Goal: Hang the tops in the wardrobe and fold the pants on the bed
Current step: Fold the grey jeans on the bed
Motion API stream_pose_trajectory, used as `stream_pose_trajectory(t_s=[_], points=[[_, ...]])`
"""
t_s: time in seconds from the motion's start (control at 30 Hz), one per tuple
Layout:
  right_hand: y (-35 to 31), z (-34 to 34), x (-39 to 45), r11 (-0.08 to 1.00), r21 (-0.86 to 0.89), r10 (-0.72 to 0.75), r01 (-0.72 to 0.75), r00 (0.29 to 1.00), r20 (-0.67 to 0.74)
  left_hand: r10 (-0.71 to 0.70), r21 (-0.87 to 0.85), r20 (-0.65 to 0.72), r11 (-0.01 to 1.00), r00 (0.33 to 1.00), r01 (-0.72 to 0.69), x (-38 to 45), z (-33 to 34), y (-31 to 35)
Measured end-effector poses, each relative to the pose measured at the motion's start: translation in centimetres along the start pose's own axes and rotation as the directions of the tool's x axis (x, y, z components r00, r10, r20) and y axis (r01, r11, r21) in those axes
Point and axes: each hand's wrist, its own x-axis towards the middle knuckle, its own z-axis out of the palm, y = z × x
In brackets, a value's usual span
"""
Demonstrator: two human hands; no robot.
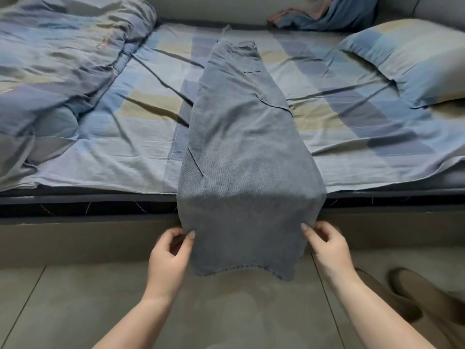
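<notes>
I am seeing the pants [241,137] lying long on the bed [352,127], waistband far from me, leg ends hanging over the near edge. My left hand [169,258] and right hand [327,248] are pinching the side edges with thumb and fingers, equally near. The fold is going away from me, I think.

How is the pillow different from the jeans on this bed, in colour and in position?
The pillow is checked in blue and beige; the jeans are plain grey-blue denim. The pillow lies wholly on the bed, at the right; the jeans hang over the bed's near edge, pinched by both hands. Both rest on the sheet.
</notes>
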Motion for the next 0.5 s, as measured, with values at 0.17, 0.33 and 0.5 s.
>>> stream_pose_trajectory(t_s=[0.17,0.33,0.5], points=[[0.6,-2.0,-1.2,0.957,0.291,0.017,0.002,0.998,-0.064,0.05,-0.066,0.032,0.997,0.998,-0.048,0.2,-0.2,0.3],[2.1,-1.2,0.0,0.989,0.093,0.11,-0.114,0.993,0.051,-0.078,0.006,0.089,0.997,0.993,0.077,0.2,-0.6,-1.6],[3.7,-0.2,0.9,0.978,0.134,0.158,-0.157,0.987,0.004,-0.101,0.011,0.214,0.995,0.972,0.101,0.4,-0.3,-1.8]])
